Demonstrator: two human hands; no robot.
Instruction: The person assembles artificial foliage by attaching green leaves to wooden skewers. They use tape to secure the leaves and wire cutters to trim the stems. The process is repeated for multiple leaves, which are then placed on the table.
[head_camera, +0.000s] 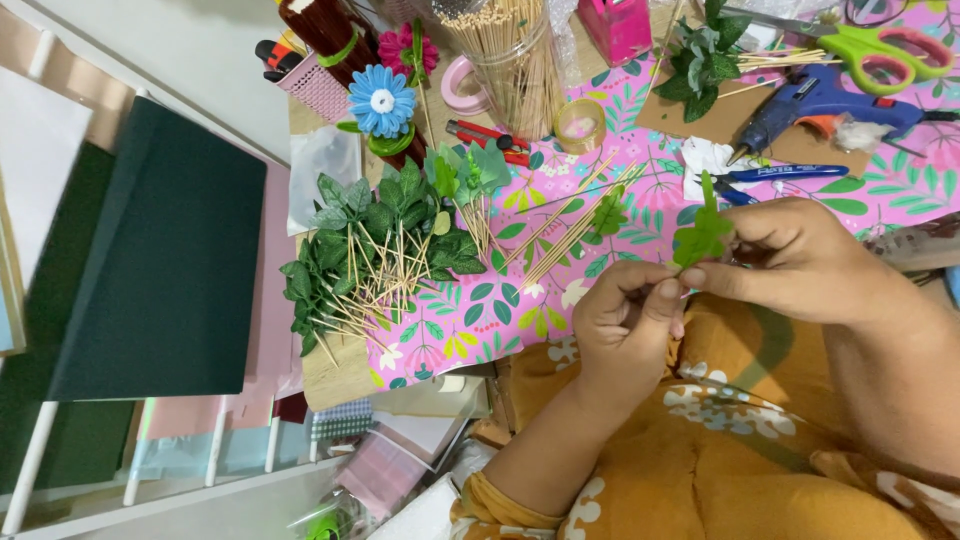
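Head view is showing my left hand (625, 325) and right hand (790, 255) meeting over my lap, just off the bench (470, 320) edge. I am pinching a green paper leaf (703, 235) in the right grip, fingers pressed on it. My left grip is closing thumb and fingers together just below that leaf. A heap of leaf-tipped sticks (370, 255) is lying well apart.

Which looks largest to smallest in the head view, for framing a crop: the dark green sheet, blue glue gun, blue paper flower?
1. dark green sheet, by far.
2. blue glue gun.
3. blue paper flower, smallest.
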